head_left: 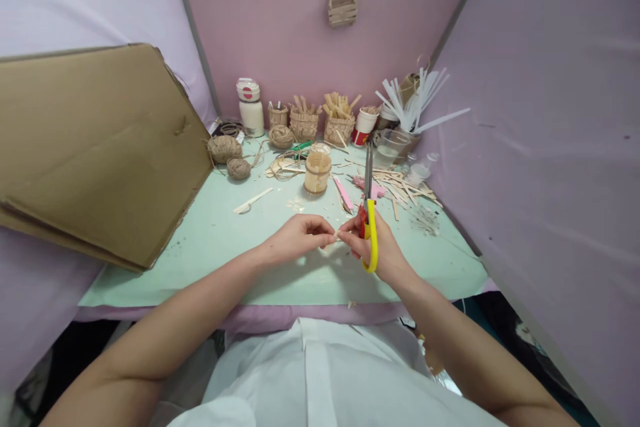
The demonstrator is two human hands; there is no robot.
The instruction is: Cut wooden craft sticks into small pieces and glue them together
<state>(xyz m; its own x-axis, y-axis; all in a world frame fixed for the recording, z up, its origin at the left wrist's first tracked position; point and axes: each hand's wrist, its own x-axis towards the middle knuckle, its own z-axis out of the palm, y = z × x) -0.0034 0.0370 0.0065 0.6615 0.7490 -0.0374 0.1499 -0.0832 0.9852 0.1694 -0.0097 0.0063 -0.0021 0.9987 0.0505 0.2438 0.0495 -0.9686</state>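
Near the front of the table my left hand (309, 235) pinches a small pale piece, perhaps a sliver of wood, too small to make out well. My right hand (377, 243) meets it fingertip to fingertip at the same piece. Yellow-handled scissors (371, 213) hang on my right hand, blades pointing away from me, a red part of the grip showing at the fingers. Just beyond the hands stands a small round wooden cup (317, 173) with bands around its top and bottom. A pink utility knife (343, 193) lies between the cup and the scissors.
Loose wooden strips (405, 185) and a pink glue gun (373, 188) lie at right. Twine balls (225, 149), stick-filled baskets (339, 130), a white bottle (251, 110) and white glue sticks (417, 103) line the back. A large cardboard sheet (105, 147) leans at left.
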